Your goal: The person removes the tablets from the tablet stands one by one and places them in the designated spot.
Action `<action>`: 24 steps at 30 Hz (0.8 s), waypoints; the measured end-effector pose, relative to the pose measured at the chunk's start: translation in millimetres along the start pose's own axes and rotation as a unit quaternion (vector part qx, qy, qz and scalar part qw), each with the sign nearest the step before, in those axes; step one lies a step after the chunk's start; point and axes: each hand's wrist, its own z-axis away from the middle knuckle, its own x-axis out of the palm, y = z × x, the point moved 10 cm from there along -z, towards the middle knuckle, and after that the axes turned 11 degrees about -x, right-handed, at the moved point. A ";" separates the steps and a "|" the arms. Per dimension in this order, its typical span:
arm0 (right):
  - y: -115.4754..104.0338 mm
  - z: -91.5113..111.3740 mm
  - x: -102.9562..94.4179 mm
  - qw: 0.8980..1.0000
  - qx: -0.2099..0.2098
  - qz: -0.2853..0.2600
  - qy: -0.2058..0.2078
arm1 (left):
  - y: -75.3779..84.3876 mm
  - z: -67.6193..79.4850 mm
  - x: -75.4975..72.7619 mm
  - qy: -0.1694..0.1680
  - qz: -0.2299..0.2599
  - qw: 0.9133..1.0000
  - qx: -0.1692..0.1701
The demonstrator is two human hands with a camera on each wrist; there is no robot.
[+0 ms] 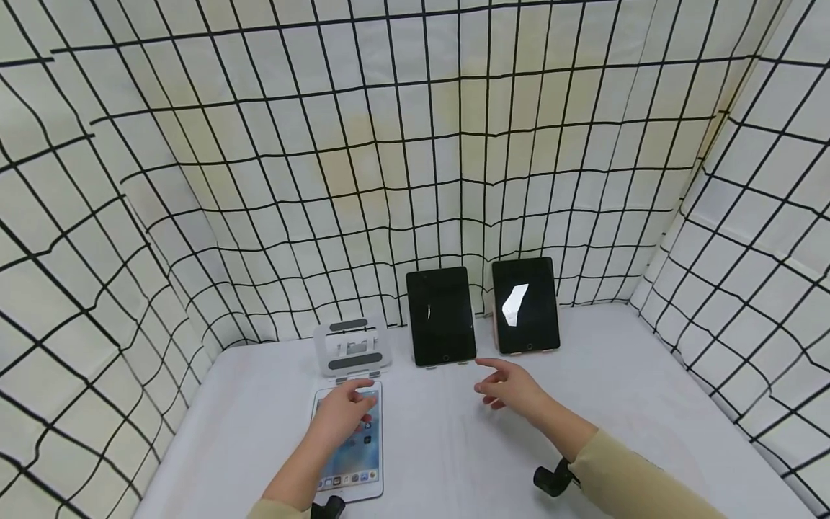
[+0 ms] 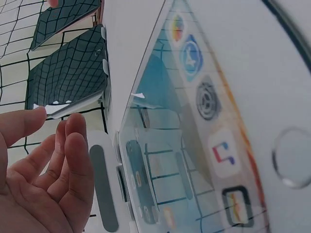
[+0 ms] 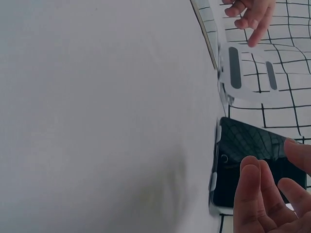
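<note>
Two hands (image 1: 341, 414) (image 1: 514, 389), loosely bent, the left above a white tablet (image 1: 364, 454)

From the head, looks forward and down from the near side, well back, over the white table (image 1: 447, 447) and up the far grid-patterned wall (image 1: 415, 166). From the left wrist, looks toward the far side, rolled sideways, low and very near over the white iPad (image 1: 359, 461). From the right wrist, also rolled sideways, looks far over the table, catching the left hand (image 3: 257, 17) at left. Shares the tablet stand (image 1: 355, 360) and left black tablet (image 1: 442, 317) across all three; pairs head and left wrist on the right black tablet (image 1: 527, 303).
</note>
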 end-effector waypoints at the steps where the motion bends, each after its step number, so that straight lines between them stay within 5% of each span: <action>1: 1.7 1.0 -6.0 1.000 0.001 0.004 0.005 | 2.1 0.1 0.7 -0.003 0.001 1.000 0.002; 9: 11.2 4.4 -37.4 0.999 0.002 0.024 0.025 | 11.7 -0.5 5.2 -0.012 -0.002 1.000 0.015; 24: 10.6 -7.1 -52.9 0.996 -0.011 0.084 0.040 | 24.7 -10.7 8.7 0.005 -0.015 1.000 0.017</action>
